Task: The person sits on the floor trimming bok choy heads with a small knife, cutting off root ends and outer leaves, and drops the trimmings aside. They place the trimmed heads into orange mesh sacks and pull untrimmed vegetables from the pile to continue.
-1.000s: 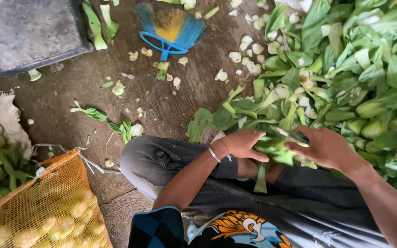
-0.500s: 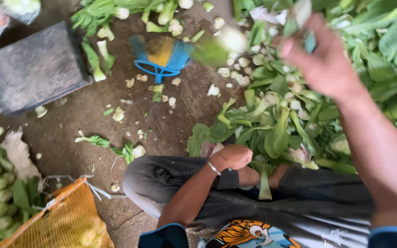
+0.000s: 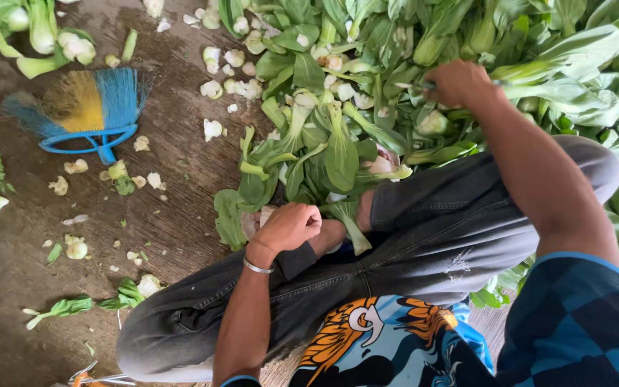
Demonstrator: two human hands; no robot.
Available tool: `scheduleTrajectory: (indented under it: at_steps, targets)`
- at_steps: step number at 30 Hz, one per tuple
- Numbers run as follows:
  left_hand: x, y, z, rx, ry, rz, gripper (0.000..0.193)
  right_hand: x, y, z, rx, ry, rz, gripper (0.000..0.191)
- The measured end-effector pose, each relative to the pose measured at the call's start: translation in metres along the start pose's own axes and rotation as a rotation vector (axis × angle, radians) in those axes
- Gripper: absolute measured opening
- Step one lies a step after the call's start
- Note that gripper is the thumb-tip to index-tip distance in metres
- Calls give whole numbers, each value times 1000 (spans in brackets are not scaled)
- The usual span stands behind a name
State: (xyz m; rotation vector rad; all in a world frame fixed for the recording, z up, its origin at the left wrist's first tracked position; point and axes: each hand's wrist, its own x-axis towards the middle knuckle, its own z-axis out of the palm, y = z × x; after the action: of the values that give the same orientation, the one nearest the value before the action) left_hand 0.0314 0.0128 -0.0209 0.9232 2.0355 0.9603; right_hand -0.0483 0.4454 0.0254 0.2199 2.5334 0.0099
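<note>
Head view of a seated person, legs in grey trousers (image 3: 410, 244) crossed over a brown floor (image 3: 173, 150). The left hand (image 3: 289, 226) is clenched into a loose fist, resting against the near edge of a heap of leafy green vegetables (image 3: 338, 143); whether it grips a leaf cannot be told. A metal bracelet (image 3: 256, 267) circles its wrist. The right hand (image 3: 460, 82) is farther off and to the right, closed around a thin, pale-tipped tool (image 3: 413, 86) whose kind cannot be made out, and it lies on top of the greens. The heap covers the far right of the scene and runs up to the person's knees. At far left a small blue and yellow brush (image 3: 84, 107) lies flat on the floor, well apart from both hands. Pale cut stem ends (image 3: 213, 129) are scattered between the brush and the heap.
</note>
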Motion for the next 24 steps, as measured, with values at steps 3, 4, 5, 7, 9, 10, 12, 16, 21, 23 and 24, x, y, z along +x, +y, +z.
scheduleTrajectory:
  at_steps: [3,4,5,7,9,10,12,16,21,23,24]
  targets:
    - [6,11,-6,-19,-6,-3,13,2,11,32,-46,-101,112,46]
    - [7,14,-7,-25,0,-5,14,1,9,41,-53,-137,149,51]
    - [9,17,-9,-30,12,-7,15,1,4,50,-64,-126,162,51]
    - [12,23,-12,-42,24,-8,29,0,-7,65,-90,-99,179,52]
    - [12,27,-15,-47,23,-53,38,-3,-19,77,-156,60,138,55]
    - [12,28,-17,-45,14,-92,41,-4,-23,82,-185,143,122,58]
    - [13,29,-20,-17,15,-124,43,-4,-27,88,-205,164,129,61]
    - [13,25,-20,33,32,-131,42,0,-28,92,-226,192,95,40]
    - [9,20,-16,6,45,-172,42,-1,-35,94,-331,201,56,62]
    - [4,19,-17,-17,94,-95,40,-6,-39,93,-323,214,81,57]
    - [2,19,-19,-9,103,-101,40,-9,-39,91,-300,212,105,51]
